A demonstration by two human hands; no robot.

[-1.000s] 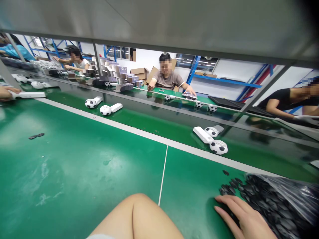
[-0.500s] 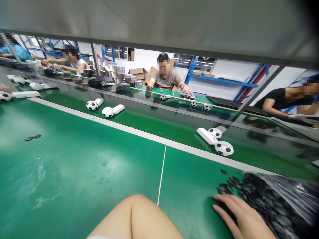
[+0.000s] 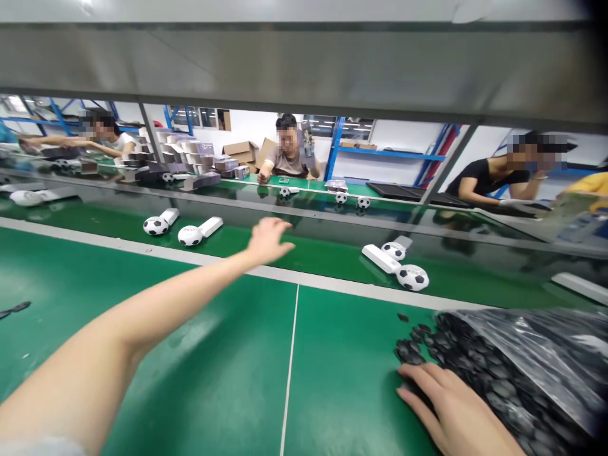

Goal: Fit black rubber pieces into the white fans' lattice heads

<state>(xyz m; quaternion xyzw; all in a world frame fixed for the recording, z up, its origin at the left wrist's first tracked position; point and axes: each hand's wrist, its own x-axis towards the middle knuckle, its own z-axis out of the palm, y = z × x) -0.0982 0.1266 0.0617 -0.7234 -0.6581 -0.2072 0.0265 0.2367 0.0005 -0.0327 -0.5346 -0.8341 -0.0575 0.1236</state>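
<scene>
My left hand reaches out over the green conveyor belt, fingers apart and nothing in it. Nearest on its left lies a white device with a soccer-ball-patterned round end and a flat white handle, beside a similar one. Two more soccer-ball devices lie touching or overlapping on the belt to its right. My right hand rests at the edge of a pile of small flat black pieces, thumb and fingers apart; its palm side is hidden. The pile spills from a clear plastic bag.
A pale edge strip divides the belt from the green tabletop. Two black pieces lie at far left. A grey metal shelf hangs low overhead. Several co-workers sit across the line, near cardboard boxes.
My left arm has swung from the front of the table to forward over the belt, and its hand has come into sight. My right hand stays by the black pieces. The view has tilted up.
</scene>
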